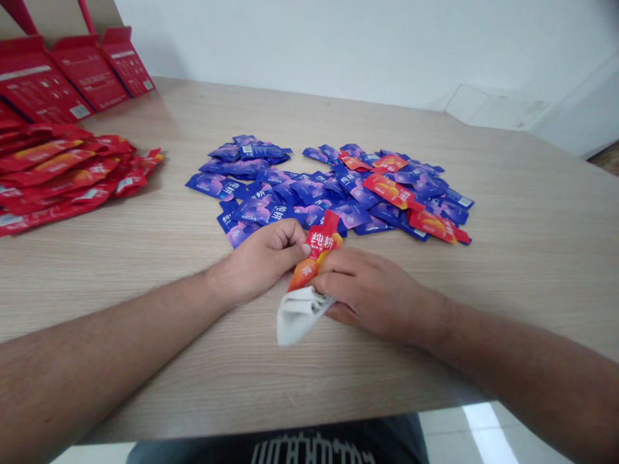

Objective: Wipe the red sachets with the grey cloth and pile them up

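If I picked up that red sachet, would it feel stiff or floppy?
Probably floppy and light: the red sachet looks thin and bends between the left hand and right hand. Its glossy film may feel slippery. It likely won't roll, since the blue sachets lie flat.

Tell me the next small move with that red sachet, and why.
Probably draw the white piece away from the red sachet with the right hand: the left hand pinches the sachet's upper end, which steadies it, and the white piece sticks out below, right beside the right hand's fingers.
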The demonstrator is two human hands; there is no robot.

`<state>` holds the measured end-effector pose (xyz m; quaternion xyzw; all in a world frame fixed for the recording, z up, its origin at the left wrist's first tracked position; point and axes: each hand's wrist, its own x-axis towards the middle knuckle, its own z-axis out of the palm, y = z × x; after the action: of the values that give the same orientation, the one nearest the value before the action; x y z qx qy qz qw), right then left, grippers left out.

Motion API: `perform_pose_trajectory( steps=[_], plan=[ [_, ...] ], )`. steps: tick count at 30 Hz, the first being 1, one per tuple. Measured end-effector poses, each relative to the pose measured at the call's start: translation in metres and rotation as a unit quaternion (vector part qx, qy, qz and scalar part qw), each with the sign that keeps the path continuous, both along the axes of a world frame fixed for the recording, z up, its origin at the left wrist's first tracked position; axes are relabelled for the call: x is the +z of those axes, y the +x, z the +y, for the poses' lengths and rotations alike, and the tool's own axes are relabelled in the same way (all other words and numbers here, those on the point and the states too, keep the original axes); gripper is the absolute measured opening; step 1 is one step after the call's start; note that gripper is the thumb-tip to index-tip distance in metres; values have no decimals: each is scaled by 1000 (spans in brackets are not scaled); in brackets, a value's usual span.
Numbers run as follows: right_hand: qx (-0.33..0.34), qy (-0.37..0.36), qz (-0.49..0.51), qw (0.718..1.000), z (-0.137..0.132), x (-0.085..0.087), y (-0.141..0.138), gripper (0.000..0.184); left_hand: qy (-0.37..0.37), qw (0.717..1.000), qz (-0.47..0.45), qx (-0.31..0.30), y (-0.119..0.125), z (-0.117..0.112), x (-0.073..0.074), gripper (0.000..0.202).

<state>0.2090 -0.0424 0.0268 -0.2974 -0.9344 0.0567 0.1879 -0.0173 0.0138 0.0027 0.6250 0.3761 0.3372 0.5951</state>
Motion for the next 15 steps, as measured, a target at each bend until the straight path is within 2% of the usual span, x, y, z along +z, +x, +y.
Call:
perform_pose_trajectory(
  steps=[2,5,7,9,12,13,15],
  plan=[
    [-18,15,12,1000,5,1,5,4,-4,1000,-1,-12,0,-1,0,19],
    [-146,46,77,985,20,0,17,19,-26,999,-16,-33,2,-1,1,24],
    [-180,46,99,978,27,0,22,25,-37,999,-18,-33,2,-1,0,25],
    [-141,27,83,986,24,-1,19,22,-30,999,-7,-26,2,-1,0,24],
    [-36,-11,32,999,14,0,12,12,-4,1000,2,-20,0,0,-1,21],
    [-25,-15,27,999,13,1,12,11,1,1000,3,-22,0,0,-1,20],
    [-66,0,46,997,17,1,15,14,5,999,4,-34,0,1,-2,20]
  ],
)
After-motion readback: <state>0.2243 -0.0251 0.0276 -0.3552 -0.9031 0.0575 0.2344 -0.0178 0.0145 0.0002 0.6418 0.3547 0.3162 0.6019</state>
